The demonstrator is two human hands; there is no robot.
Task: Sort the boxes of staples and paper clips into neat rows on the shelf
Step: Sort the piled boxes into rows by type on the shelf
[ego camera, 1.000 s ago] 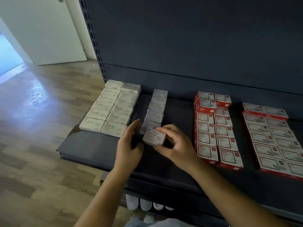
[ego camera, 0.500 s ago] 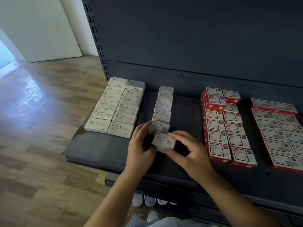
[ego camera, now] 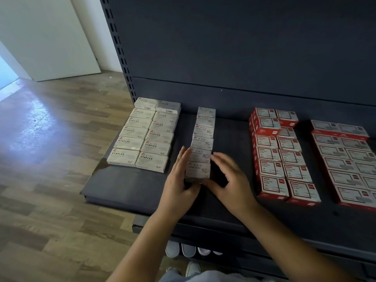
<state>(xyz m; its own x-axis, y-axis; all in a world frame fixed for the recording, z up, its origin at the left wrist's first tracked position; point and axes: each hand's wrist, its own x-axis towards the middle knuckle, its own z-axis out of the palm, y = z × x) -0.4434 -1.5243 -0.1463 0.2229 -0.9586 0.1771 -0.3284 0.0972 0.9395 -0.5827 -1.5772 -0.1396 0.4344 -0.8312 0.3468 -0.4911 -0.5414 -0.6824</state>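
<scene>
A single row of white paper clip boxes (ego camera: 203, 132) runs front to back in the middle of the dark shelf (ego camera: 126, 186). The front paper clip box (ego camera: 198, 170) lies flat at the near end of that row. My left hand (ego camera: 179, 180) presses its straight fingers along the left side of the two nearest boxes. My right hand (ego camera: 227, 180) is just right of the front box, with the thumb at the box's front edge and the fingers spread and off the box. White staples boxes (ego camera: 143, 135) lie in two columns at the left.
Red-and-white boxes (ego camera: 280, 155) fill two columns to the right, with more red boxes (ego camera: 345, 159) at the far right. A bare strip of shelf lies between the paper clip row and the red boxes. The shelf's back panel (ego camera: 244, 47) rises behind; wooden floor (ego camera: 50, 159) on the left.
The front paper clip box, held tilted between both hands earlier, now lies flat in line with the row. My left fingers have straightened along the row and my right fingers have come off the box.
</scene>
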